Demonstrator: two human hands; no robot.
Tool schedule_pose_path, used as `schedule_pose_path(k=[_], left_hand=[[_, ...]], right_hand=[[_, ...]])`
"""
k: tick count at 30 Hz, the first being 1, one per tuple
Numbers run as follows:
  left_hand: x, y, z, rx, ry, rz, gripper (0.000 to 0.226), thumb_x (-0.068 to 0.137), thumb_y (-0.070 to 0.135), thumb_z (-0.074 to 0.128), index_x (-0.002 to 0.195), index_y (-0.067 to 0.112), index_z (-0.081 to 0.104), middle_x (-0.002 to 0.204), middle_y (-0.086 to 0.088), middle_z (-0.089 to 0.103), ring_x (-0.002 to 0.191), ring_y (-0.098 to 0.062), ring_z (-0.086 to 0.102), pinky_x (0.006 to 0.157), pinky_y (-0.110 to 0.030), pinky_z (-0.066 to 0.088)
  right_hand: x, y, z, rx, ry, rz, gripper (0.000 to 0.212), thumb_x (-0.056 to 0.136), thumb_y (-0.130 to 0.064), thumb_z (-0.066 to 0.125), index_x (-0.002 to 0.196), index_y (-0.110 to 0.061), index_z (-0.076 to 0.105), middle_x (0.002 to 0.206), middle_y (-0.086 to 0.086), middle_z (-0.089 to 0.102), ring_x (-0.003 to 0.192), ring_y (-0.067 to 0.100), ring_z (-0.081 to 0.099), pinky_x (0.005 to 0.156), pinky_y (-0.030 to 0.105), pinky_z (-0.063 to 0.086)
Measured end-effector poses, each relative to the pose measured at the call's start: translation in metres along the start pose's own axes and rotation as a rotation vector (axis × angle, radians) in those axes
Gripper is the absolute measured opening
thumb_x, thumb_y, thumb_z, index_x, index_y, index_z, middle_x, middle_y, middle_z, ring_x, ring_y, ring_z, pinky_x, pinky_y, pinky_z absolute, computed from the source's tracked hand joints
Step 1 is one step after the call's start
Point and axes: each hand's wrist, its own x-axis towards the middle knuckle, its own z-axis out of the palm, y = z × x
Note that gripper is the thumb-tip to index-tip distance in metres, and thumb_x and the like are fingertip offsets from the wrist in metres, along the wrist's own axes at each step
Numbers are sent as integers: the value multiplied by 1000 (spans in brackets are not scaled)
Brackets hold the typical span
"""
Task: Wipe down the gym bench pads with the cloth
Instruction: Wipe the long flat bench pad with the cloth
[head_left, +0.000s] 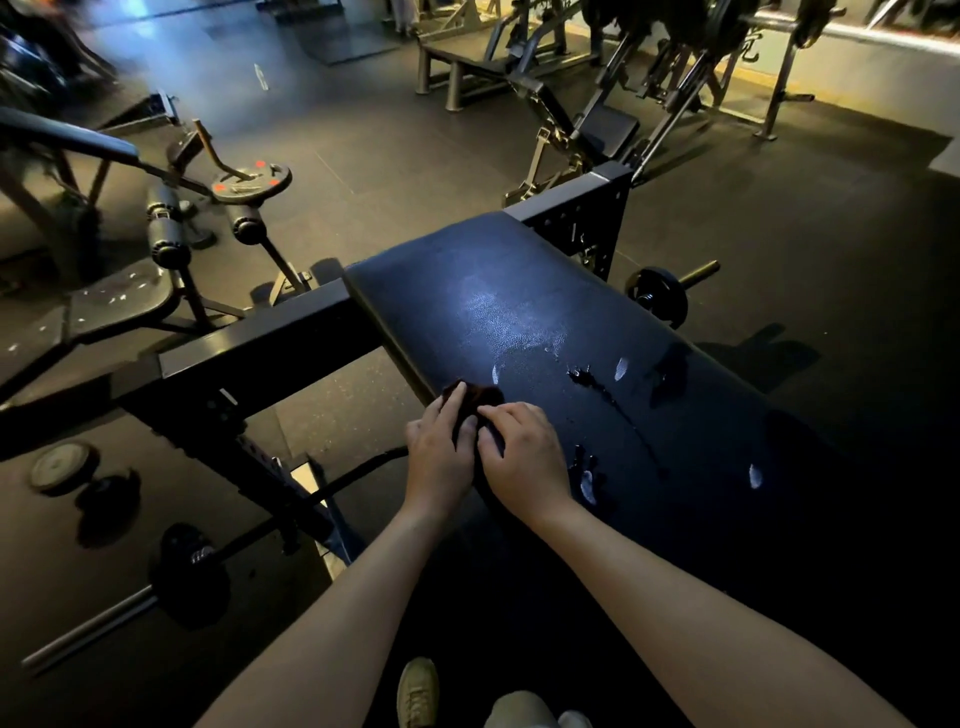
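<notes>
A wide black bench pad (545, 322) fills the middle of the view, with a shiny patch in its centre and wet streaks and pale smears toward its near end. A small dark cloth (480, 396) lies bunched at the pad's left edge. My left hand (439, 454) holds the cloth from the left side, fingers over it. My right hand (524, 452) pinches the cloth from the right, fingers curled on its near part. Most of the cloth is hidden under both hands.
A black steel frame beam (260, 338) runs left from the pad. A loaded barbell (187, 571) lies on the floor at lower left, another weight plate (657, 296) to the right. Other benches and machines stand behind. My shoe (418, 691) is at the bottom.
</notes>
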Motion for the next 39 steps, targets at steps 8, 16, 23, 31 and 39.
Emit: schedule_pose_path(k=[8, 16, 23, 31, 39], left_hand=[[8, 28, -10, -256, 10, -87, 44, 107, 20, 43, 151, 21, 44, 138, 4, 55, 124, -7, 50, 95, -6, 34], [38, 30, 0, -153, 42, 16, 36, 103, 30, 45, 134, 24, 61, 125, -2, 69, 115, -16, 62, 104, -35, 47], [25, -8, 10, 8, -16, 32, 46, 105, 14, 48, 150, 13, 45, 158, -1, 39, 149, -11, 26, 120, -22, 14], [27, -11, 3, -277, -56, -70, 47, 105, 19, 42, 151, 14, 41, 156, 5, 38, 147, -5, 29, 121, -19, 16], [24, -17, -4, -175, -114, -27, 46, 107, 15, 44, 153, 14, 40, 151, 15, 32, 145, 1, 22, 113, -2, 9]], right_hand=[[10, -6, -17, 260, -69, 77, 41, 99, -30, 54, 139, -21, 58, 132, -3, 60, 122, 10, 50, 107, 25, 37], [53, 17, -35, 198, -50, 70, 40, 90, -3, 61, 128, -10, 66, 127, 10, 58, 118, 26, 55, 104, 17, 33], [83, 41, -32, -322, -242, 119, 52, 103, -39, 40, 151, -18, 40, 161, 6, 22, 148, 27, 15, 123, 44, 15], [69, 11, -7, -107, -181, -161, 23, 95, -18, 56, 110, -12, 73, 128, 6, 62, 119, 30, 53, 101, 43, 47], [86, 33, -12, -160, -73, -153, 29, 92, -14, 54, 114, -10, 71, 123, 12, 63, 116, 37, 56, 101, 48, 47]])
